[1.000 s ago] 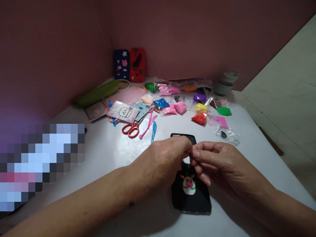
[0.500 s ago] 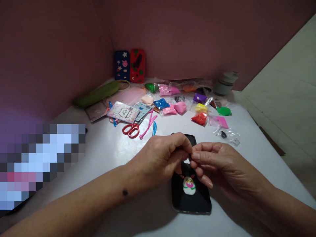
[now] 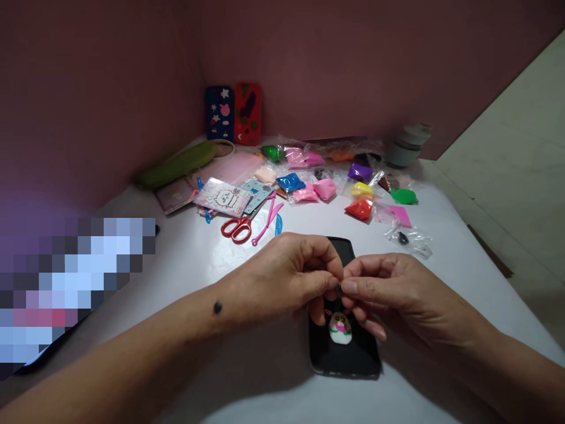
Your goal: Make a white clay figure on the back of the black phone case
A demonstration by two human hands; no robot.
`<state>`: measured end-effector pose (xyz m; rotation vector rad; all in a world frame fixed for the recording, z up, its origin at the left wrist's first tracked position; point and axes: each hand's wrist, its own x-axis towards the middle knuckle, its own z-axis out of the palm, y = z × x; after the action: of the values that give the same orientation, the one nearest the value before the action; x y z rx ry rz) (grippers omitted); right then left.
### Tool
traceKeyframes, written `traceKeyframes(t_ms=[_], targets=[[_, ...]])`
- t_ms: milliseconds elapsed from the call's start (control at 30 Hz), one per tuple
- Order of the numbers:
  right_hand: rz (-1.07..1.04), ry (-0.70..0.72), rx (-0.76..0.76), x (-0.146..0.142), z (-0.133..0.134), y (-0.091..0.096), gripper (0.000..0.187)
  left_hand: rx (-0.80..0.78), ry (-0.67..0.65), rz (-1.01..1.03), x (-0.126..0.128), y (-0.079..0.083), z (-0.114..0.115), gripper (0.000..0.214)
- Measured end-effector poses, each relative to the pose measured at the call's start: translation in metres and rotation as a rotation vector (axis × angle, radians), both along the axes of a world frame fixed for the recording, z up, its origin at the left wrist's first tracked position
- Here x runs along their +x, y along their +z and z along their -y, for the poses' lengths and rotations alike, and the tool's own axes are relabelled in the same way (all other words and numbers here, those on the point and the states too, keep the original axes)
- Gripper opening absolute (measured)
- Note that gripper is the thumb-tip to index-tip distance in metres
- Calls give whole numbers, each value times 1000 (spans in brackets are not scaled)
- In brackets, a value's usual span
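My left hand [image 3: 295, 274] and my right hand [image 3: 388, 285] meet fingertip to fingertip above a black phone case [image 3: 346, 360]. Thumb and forefinger of each are pinched together, and whatever lies between them is too small or hidden to name. Below the fingers, a white clay figure [image 3: 341, 335] with yellow, pink and green details and black eyes rests on the case. Small pinkish strands show on either side of its head, partly covered by the fingers. The upper part of the case is largely behind my hands.
Red-handled scissors [image 3: 237, 229], pink plastic tools [image 3: 268, 224] and illustrated cards [image 3: 223, 197] lie to the left. Bagged colored clay [image 3: 359, 208] spreads across the back. Two decorated cases [image 3: 248, 113] lean on the wall near a green pouch [image 3: 179, 165]. A grey-green cup [image 3: 405, 146] stands back right.
The view has shifted slightly. My left thumb has straightened toward the right fingertips, and both hands remain pinched together over the case.
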<state>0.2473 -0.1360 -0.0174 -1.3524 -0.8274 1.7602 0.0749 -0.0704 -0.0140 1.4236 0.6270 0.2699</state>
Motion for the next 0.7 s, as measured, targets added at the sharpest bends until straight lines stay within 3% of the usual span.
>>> traceKeyframes(t_ms=[267, 700], targets=[[5, 4, -19, 0, 0, 0, 15, -45, -23, 20, 0, -2, -1, 2], [228, 206, 67, 4, 2, -4, 15, -111, -124, -62, -1, 1, -4, 9]])
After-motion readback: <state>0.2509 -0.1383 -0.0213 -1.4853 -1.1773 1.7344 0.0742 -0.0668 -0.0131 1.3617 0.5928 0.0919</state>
